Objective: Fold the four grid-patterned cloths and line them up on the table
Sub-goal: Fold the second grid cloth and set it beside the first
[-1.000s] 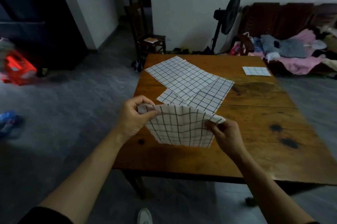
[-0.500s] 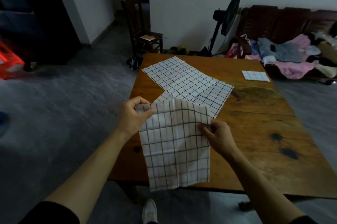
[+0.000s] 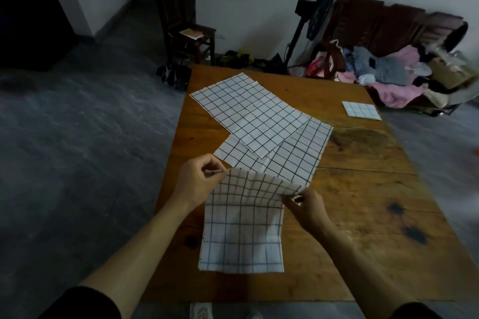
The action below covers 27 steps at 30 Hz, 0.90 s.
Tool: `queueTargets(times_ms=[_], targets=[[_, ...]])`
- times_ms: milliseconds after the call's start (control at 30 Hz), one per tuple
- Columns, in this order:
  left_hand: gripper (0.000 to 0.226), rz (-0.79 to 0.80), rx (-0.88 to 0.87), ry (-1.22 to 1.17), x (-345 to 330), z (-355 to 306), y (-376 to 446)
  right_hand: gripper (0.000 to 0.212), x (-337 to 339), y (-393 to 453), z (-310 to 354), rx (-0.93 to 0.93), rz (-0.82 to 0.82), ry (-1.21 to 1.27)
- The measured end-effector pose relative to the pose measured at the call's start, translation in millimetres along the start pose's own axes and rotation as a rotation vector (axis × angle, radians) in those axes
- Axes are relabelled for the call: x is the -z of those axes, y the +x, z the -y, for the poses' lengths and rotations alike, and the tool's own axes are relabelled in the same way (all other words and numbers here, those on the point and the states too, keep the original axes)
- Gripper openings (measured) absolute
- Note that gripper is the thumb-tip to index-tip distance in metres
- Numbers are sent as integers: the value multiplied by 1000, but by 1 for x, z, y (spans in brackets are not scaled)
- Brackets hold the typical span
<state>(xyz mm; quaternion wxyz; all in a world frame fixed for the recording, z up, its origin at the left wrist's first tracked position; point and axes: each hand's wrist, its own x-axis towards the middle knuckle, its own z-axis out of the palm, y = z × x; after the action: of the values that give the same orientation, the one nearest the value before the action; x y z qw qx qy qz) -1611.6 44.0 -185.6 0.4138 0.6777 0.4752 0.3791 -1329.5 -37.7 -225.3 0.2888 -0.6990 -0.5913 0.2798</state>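
1. The left hand (image 3: pixel 198 183) pinches the held cloth's (image 3: pixel 243 225) far left corner and the right hand (image 3: pixel 307 208) pinches its far right corner; the cloth hangs over the near part of the surface (image 3: pixel 363 215). Either grip is small, so a corner could slip free.
2. The top edge sags between the hands, so a fold made now may crease crooked.
3. The two flat cloths (image 3: pixel 259 121) lie just beyond, overlapping; laying this one down could snag them.
4. The folded cloth (image 3: pixel 361 110) sits well apart at the far right, so the row could drift out of line.
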Motion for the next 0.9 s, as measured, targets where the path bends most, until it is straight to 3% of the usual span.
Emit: queueTargets(times_ms=[200,433,633,767,900], targets=[[12,87,40,108,-3,8,-15,15,-3,4,-9,144,20,-48],[21,249,108,351,-8,15,-61,18,-11,-10,-35,241,183,-181],[28,495,299,509,-18,39,-100,42,-21,-24,-60,76,430,-213],[41,514,370,545,-26,54,-106,31,-31,-22,-56,18,381,-181],[23,467,334,574,-28,57,-93,26,-39,-14,-43,13,301,-166]])
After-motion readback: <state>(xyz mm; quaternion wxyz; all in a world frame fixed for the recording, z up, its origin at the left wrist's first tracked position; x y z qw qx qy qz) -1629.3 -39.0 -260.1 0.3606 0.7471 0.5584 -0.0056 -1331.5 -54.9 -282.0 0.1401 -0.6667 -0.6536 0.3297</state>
